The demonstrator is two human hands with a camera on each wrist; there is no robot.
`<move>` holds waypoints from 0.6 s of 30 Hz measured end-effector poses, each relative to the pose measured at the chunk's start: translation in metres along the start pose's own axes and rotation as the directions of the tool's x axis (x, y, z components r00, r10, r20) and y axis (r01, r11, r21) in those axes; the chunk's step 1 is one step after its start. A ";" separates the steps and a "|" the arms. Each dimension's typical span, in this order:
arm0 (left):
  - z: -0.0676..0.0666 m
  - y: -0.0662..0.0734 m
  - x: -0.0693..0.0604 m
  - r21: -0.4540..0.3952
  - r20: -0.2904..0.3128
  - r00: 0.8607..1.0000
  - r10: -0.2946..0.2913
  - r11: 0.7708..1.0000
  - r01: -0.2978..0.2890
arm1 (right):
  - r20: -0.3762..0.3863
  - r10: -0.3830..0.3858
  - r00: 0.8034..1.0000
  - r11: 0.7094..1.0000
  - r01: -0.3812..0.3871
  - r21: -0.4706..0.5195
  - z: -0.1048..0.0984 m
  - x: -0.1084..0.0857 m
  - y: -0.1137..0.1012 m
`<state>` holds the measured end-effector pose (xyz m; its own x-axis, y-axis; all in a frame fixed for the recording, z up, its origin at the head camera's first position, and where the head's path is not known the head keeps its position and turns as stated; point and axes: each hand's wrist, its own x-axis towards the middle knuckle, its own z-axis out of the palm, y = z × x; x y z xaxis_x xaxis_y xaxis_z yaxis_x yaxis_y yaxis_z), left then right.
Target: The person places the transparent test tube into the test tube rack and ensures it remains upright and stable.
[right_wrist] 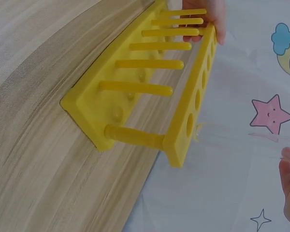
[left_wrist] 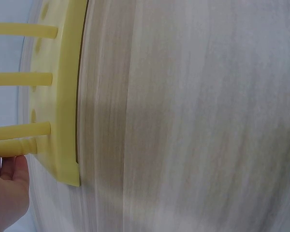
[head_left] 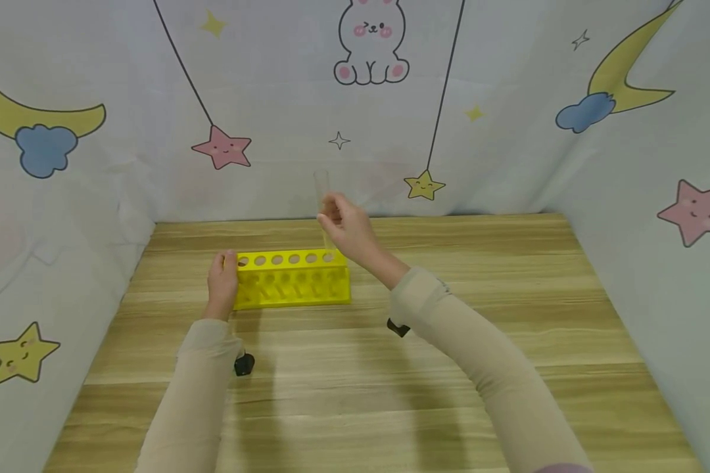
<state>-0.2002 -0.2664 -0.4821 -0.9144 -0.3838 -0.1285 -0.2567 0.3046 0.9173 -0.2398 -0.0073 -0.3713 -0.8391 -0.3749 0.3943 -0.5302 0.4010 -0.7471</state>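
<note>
Pale sleeves point(head_left: 195, 387) cross the wooden bench point(head_left: 331, 368) at the bottom of the frame; left of centre, the left hand point(head_left: 221, 282) has its fingers curled round the left end of a yellow rack point(head_left: 290, 269); at centre, the right hand point(head_left: 353, 230) pinches a clear tube point(head_left: 321, 184), lower end by the rack's rightmost hole point(head_left: 328, 258), whether inside I can't tell; a white cloth point(head_left: 290, 79) hangs behind.

No text, label, brand, number or sign can be read in the head view or in either wrist view. The rack point(head_left: 292, 279), the tube point(head_left: 322, 185) and the table point(head_left: 331, 374) show no legible marking; the printed cloth point(head_left: 296, 85) shows no readable words.
</note>
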 end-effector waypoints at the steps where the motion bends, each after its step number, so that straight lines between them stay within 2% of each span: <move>1: 0.000 0.000 0.000 0.000 0.002 1.000 0.000 1.000 0.000 | -0.001 0.002 1.000 1.000 -0.002 -0.001 0.001 0.000 0.000; 14: 0.000 0.001 -0.001 0.018 -0.007 1.000 0.004 1.000 -0.004 | -0.009 -0.020 1.000 0.999 0.020 -0.025 0.008 0.002 0.001; 18: -0.001 0.002 -0.002 0.018 0.001 1.000 -0.011 1.000 0.011 | -0.015 -0.038 0.999 0.999 0.038 -0.039 0.010 0.001 0.002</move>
<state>-0.1992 -0.2657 -0.4794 -0.9120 -0.3860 -0.1387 -0.2719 0.3159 0.9090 -0.2403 -0.0154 -0.3773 -0.8199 -0.3773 0.4306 -0.5658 0.4188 -0.7103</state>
